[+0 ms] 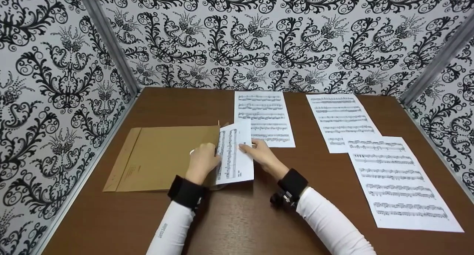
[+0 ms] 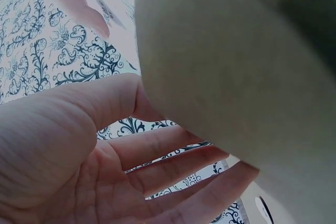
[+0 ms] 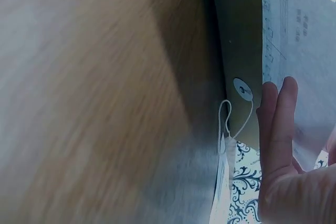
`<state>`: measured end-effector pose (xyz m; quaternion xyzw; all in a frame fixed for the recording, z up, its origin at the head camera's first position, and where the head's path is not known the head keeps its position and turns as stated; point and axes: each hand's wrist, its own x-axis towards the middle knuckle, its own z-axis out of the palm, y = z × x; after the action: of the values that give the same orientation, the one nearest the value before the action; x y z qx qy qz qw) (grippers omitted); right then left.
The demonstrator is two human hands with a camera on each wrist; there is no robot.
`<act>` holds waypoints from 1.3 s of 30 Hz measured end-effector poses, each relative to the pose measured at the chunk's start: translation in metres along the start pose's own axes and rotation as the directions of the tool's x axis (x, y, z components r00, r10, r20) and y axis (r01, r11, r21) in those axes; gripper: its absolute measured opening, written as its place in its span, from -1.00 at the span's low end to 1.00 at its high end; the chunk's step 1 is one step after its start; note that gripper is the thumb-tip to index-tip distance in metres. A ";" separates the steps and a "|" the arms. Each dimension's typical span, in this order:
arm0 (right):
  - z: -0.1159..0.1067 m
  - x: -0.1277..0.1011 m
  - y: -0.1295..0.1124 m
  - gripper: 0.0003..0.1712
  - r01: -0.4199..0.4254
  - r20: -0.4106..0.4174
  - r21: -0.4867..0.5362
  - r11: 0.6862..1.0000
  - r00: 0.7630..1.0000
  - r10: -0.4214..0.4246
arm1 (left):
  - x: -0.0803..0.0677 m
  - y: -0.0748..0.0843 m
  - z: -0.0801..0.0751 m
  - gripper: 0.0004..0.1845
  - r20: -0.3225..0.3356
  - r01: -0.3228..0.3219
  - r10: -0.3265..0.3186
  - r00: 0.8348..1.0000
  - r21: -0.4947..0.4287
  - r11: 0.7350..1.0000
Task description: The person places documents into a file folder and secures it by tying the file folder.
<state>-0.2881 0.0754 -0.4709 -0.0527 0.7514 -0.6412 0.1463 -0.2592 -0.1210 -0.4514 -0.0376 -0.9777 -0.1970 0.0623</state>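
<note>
A brown paper envelope [image 1: 166,158] lies sideways at the left of the table, its open end facing right. My left hand [image 1: 202,162] holds that end by its edge; in the left wrist view the thumb and fingers [image 2: 173,171] meet the brown paper [image 2: 220,72]. A sheet of printed music [image 1: 242,168] sticks partly out of the opening, the rest hidden inside. My right hand [image 1: 264,155] pinches the sheet's outer edge, thumb on top. In the right wrist view the envelope's flap [image 3: 241,35] lies behind the sheet, with a round button [image 3: 242,89] and loose white string [image 3: 247,121].
One music sheet [image 1: 263,106] lies at the back middle, partly behind the held one. At the right, another sheet [image 1: 342,119] is overlapped at its corner by a nearer sheet [image 1: 403,188]. Patterned walls [image 1: 259,40] enclose the brown table [image 1: 237,225] at the back and sides.
</note>
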 end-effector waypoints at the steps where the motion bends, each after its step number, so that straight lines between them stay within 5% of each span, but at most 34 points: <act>1: -0.001 -0.001 0.000 -0.56 0.003 0.004 0.007 1.000 1.000 -0.003 | 0.000 0.000 0.000 -0.83 0.004 0.002 -0.002 1.000 -0.001 1.000; 8: -0.009 -0.007 -0.002 -0.52 -0.040 0.037 0.089 0.995 0.999 0.037 | 0.001 0.001 -0.002 -0.82 0.019 0.006 -0.006 1.000 -0.009 1.000; 21: -0.012 -0.014 -0.003 -0.57 -0.093 0.026 0.081 0.992 0.996 0.091 | 0.001 -0.001 0.000 -0.82 0.028 0.014 -0.014 1.000 -0.012 1.000; 39: -0.001 -0.015 -0.004 -0.58 -0.081 0.059 0.115 0.990 0.995 0.075 | 0.002 -0.001 0.000 -0.85 0.044 0.027 -0.026 0.999 -0.010 1.000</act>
<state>-0.2748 0.0793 -0.4651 -0.0320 0.7096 -0.6765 0.1944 -0.2611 -0.1221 -0.4514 -0.0293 -0.9782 -0.2022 0.0382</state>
